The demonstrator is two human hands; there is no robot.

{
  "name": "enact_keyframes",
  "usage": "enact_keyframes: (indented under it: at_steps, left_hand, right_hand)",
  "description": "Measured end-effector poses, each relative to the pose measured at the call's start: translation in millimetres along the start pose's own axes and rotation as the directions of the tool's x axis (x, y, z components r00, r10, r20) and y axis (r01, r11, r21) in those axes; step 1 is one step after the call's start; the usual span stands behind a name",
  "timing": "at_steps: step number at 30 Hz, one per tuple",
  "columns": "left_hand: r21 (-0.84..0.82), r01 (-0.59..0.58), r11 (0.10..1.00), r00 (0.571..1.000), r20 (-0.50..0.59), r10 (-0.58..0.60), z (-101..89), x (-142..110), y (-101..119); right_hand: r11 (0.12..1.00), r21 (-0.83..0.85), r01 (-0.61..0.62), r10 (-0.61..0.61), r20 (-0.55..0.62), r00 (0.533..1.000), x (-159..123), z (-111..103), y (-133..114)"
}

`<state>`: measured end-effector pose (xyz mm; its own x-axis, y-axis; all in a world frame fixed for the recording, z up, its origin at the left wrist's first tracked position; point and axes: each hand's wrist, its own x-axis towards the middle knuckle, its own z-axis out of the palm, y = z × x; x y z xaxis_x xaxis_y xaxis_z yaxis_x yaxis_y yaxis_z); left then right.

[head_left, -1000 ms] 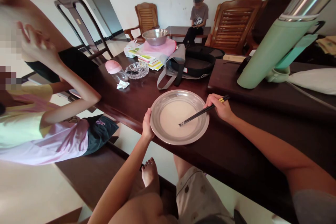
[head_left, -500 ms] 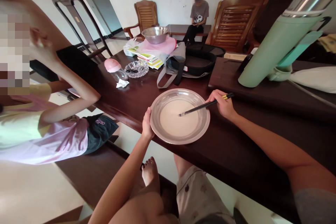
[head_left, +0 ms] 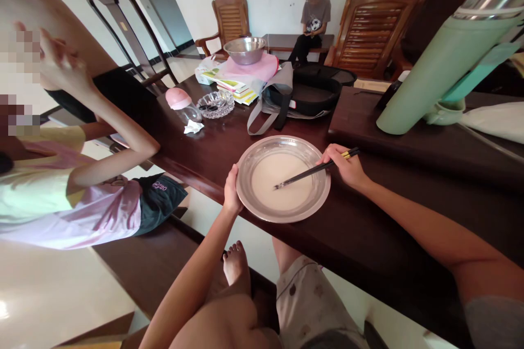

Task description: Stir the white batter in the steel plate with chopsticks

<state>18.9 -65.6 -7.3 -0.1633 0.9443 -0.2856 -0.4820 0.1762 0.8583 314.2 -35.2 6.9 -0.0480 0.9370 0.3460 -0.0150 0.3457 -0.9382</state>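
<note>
A wide metal bowl (head_left: 244,196) rests at the front edge of the dark wooden table, with a pale, creamy liquid (head_left: 270,174) in it. My left hand (head_left: 232,190) grips the bowl's left rim, thumb on top and fingers hidden beneath. Black chopsticks (head_left: 301,175) with gold bands are held in my right hand (head_left: 344,164) above the bowl's right rim. Their tips, coated with some of the liquid, dip into it near the middle of the bowl.
Behind the bowl lie a black and grey bag (head_left: 311,92), a glass ashtray (head_left: 215,104), a pink-capped bottle (head_left: 180,101) and a steel bowl (head_left: 244,52) on books. A green thermos (head_left: 429,71) stands right. One person (head_left: 102,185) sits close at left, another (head_left: 315,16) at the back.
The chopstick tips have shifted slightly left and toward me in the liquid. My left hand keeps its hold on the rim. The whole view has shifted a little.
</note>
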Motion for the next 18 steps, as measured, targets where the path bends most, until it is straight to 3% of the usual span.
enact_keyframes:
  at_steps: [5,10,14,18]
  left_hand:
    - [0.015,0.007,1.000,1.000,0.018,-0.007,-2.2,1.2,-0.6]
    - [0.016,0.001,1.000,1.000,0.015,-0.002,-1.3,0.5,-0.2]
    - [0.018,-0.023,1.000,1.000,0.013,0.023,0.0,0.3,-0.1]
    - [0.028,-0.034,0.999,0.999,0.010,0.034,-0.6,1.4,-0.6]
  right_hand:
    - [1.000,0.010,0.027,-0.027,-0.081,0.996,0.6,-0.3,-3.4]
    - [0.999,-0.031,0.020,-0.020,0.023,1.000,-0.3,0.1,-5.9]
    - [0.998,0.014,0.060,-0.059,-0.075,0.995,1.8,-2.3,-4.4]
    - [0.999,0.025,0.041,-0.042,0.042,0.998,0.8,-1.8,-3.7]
